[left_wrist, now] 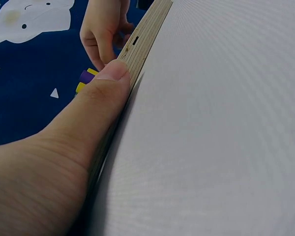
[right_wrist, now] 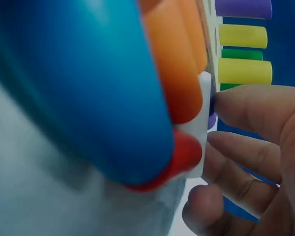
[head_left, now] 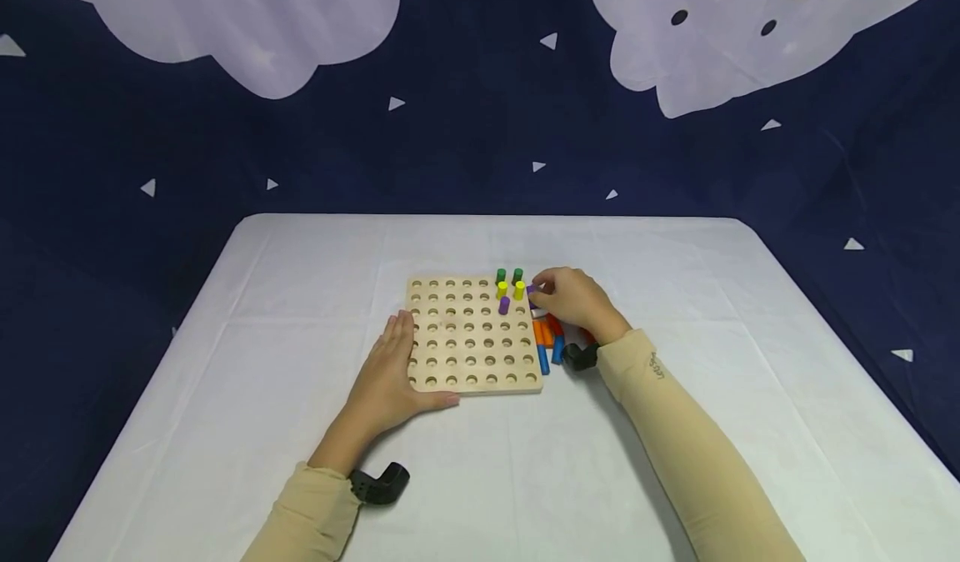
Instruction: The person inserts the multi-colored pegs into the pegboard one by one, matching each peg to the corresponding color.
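A square wooden pegboard (head_left: pixel 442 304) with rows of round holes lies on the table. My left hand (head_left: pixel 386 374) rests against it, fingers straight along its left edge and thumb along its near edge. Two green pegs (head_left: pixel 518 275), two yellow pegs (head_left: pixel 519 291) and one purple peg (head_left: pixel 504 305) stand in its far right corner. Just off the board's right edge, my right hand (head_left: pixel 573 297) pinches another purple peg (right_wrist: pixel 212 109) between thumb and fingertips; the fingers hide most of it.
Loose pegs lie in a cluster along the board's right side: orange pegs (head_left: pixel 543 333), blue pegs (head_left: pixel 543 360), a white peg (head_left: pixel 538 313) and red pegs (head_left: pixel 555 324). A white cloth (head_left: pixel 300 278) covers the table. Behind it hangs a dark blue curtain (head_left: pixel 465 145) with clouds.
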The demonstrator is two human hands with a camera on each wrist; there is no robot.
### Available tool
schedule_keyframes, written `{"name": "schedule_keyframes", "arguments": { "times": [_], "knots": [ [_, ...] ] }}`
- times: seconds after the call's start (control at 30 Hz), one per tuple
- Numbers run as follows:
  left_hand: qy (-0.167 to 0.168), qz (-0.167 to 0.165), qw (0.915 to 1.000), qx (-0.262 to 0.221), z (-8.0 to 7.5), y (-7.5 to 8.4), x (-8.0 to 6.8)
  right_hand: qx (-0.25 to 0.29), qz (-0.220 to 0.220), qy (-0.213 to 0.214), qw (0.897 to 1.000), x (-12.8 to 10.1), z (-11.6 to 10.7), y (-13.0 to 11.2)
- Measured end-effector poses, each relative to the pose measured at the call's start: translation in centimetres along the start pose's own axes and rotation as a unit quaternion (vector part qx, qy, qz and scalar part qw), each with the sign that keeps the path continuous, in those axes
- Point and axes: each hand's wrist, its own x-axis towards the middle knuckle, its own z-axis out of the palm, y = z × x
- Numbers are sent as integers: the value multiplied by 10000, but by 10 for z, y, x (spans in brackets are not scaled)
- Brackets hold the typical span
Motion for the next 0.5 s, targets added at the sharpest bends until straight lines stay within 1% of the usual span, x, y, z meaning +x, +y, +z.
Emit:
{"name": "schedule_keyframes", "arguments": {
  "times": [0.2, 0.37, 0.5],
  "knots": [
    [3, -22, 10000, 0, 0, 1, 0, -85, -116, -221, 9997, 1, -6, -1],
    [-9, -13, 10000, 32, 1, 0, 1, -132, -201, -293, 9993, 4, -8, -1],
    [-34, -20, 10000, 30, 2, 0, 2, -288, -362, -381, 9982, 6, -9, -2]
  ]
}}
